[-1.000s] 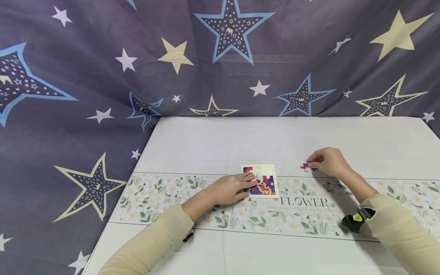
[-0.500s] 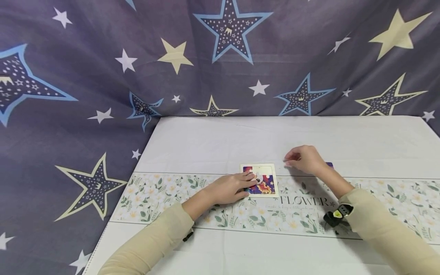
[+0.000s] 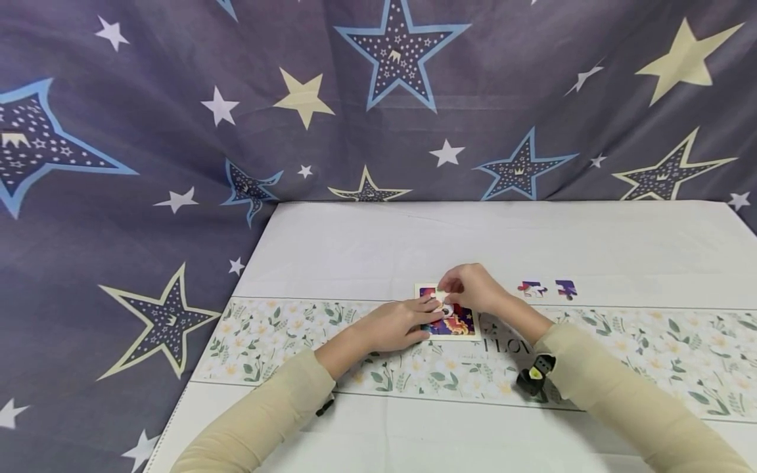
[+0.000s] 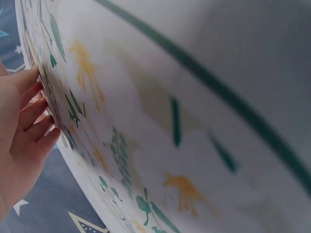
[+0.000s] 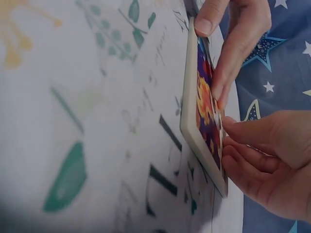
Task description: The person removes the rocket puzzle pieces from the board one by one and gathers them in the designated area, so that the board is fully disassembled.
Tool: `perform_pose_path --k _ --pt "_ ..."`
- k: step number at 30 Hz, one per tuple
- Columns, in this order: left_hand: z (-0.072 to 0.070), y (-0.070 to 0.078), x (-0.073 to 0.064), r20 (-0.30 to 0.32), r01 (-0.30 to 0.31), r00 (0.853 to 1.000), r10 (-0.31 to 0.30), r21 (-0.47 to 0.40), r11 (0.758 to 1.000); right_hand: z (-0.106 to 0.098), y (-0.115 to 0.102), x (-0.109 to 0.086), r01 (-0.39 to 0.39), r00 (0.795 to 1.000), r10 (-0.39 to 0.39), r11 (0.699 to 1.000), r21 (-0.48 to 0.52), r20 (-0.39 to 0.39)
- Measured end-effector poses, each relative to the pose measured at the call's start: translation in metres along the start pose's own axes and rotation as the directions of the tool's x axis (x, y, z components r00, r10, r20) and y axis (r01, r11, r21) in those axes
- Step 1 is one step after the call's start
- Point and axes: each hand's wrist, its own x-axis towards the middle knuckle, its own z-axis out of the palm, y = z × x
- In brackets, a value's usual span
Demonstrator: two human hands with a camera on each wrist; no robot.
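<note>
A small square jigsaw puzzle in a cream tray [image 3: 476,326] lies on the table, its picture dark purple and orange. My left hand [image 3: 397,325] rests on the tray's left side, fingers stretched over the picture; the left wrist view shows its fingers [image 4: 41,114] along the tray edge. At the upper part of the picture, my right hand [image 3: 478,289] pinches a puzzle piece, mostly hidden by the fingers. From the right wrist view, both hands meet over the puzzle picture [image 5: 205,104].
Two loose puzzle pieces lie right of the tray: a red, white and purple piece [image 3: 532,289] and a purple piece [image 3: 566,289]. A floral band [image 3: 414,374] crosses the white tablecloth [image 3: 355,243]. Behind hangs a dark star-printed curtain [image 3: 367,131].
My right hand has moved left from the loose pieces to the puzzle, uncovering the two pieces on the cloth. My left hand has stayed on the tray.
</note>
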Motion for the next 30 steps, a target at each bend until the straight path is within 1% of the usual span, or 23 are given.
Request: perform_pose_path --k 1,4,15,18,22,26,30 --pt "0.0 0.0 0.0 0.002 0.0 1.0 0.0 0.0 1.0 0.001 0.0 0.001 0.012 1.0 -0.012 1.0 0.001 0.001" --pt "0.0 -0.001 0.001 0.006 -0.004 1.0 0.004 -0.003 1.0 0.004 -0.002 0.001 0.018 1.0 -0.018 1.0 0.011 0.011" --pt "-0.005 -0.001 -0.004 0.013 -0.029 1.0 0.029 0.007 1.0 0.004 -0.002 0.003 -0.003 0.999 0.001 0.999 0.042 0.041" --pt "-0.005 -0.002 -0.009 0.005 -0.031 0.999 0.031 -0.004 1.0 0.003 -0.002 0.003 -0.01 0.999 0.008 0.999 0.051 0.047" --pt "-0.002 -0.002 -0.014 -0.013 -0.039 0.999 0.038 -0.027 0.999 0.001 -0.001 0.003 -0.026 0.999 0.023 0.998 0.061 0.044" --pt "0.001 -0.002 -0.015 -0.022 -0.046 0.999 0.046 -0.039 0.998 0.002 -0.001 0.004 -0.038 0.999 0.035 0.997 0.065 0.035" --pt "0.001 -0.003 -0.015 -0.036 -0.052 0.998 0.051 -0.039 0.998 0.003 -0.004 0.006 -0.074 0.996 0.071 0.996 0.058 0.044"
